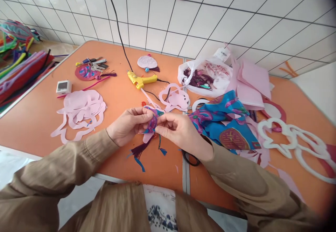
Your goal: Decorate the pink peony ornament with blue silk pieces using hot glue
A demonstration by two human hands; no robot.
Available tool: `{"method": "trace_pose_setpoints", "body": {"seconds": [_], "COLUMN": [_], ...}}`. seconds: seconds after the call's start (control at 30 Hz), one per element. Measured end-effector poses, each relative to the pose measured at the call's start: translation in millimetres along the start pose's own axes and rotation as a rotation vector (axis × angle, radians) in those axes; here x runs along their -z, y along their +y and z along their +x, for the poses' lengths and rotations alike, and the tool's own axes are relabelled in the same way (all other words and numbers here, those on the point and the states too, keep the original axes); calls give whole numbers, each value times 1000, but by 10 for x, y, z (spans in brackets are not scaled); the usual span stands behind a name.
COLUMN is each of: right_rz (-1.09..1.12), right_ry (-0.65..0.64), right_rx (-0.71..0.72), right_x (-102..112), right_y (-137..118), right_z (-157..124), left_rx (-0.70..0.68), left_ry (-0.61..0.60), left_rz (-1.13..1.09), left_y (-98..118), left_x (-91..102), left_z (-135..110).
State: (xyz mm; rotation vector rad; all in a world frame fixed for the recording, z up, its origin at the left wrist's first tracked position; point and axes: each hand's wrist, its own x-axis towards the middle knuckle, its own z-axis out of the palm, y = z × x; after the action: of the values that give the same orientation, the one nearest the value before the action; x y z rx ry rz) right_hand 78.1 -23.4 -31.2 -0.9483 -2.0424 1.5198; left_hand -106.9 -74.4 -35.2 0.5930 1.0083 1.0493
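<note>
Between both hands, above the orange table (pixel 162 165), is a small piece of purple and blue patterned fabric (pixel 152 124). My left hand (pixel 131 123) pinches its left side with thumb and fingers. On the other side my right hand (pixel 178 128) grips it, thumb toward me. Pink material shows at its edges. Below it lie a dark purple tassel (pixel 141 149) and narrow blue scraps (pixel 139 163). Black scissors handles (pixel 191 159) lie partly under my right wrist. A yellow glue gun (pixel 141 80) rests beyond my hands.
Pink cut-outs (pixel 84 109) lie at left, near a white box (pixel 63 87) and keys (pixel 97 63). A plastic bag of tassels (pixel 204 77) stands at the back. Blue patterned cloth (pixel 228 127) and white cut-out frames (pixel 278 134) cover the right. A black cord (pixel 117 18) hangs down.
</note>
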Motion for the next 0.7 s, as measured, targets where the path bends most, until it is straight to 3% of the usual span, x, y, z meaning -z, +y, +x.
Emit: {"method": "trace_pose_setpoints", "body": {"seconds": [0.17,0.4,0.6,0.7], "right_rz": [43,-62,45,92], "right_ry": [-30,-93,-119,-97], "right_rx": [-50,-14,-90,-92], "right_x": [27,52,81,114], "right_y": [35,54,20,-18], "right_z": [49,34,44,50], "left_rx": [9,-115,-188,-163], "left_ry": [-64,-88,24,17], "left_rz": [11,353,239,179], "left_y": [-76,-45,-68,-92], "left_x": [-68,-41,-28,-33], "left_z": [12,17,30,9]}}
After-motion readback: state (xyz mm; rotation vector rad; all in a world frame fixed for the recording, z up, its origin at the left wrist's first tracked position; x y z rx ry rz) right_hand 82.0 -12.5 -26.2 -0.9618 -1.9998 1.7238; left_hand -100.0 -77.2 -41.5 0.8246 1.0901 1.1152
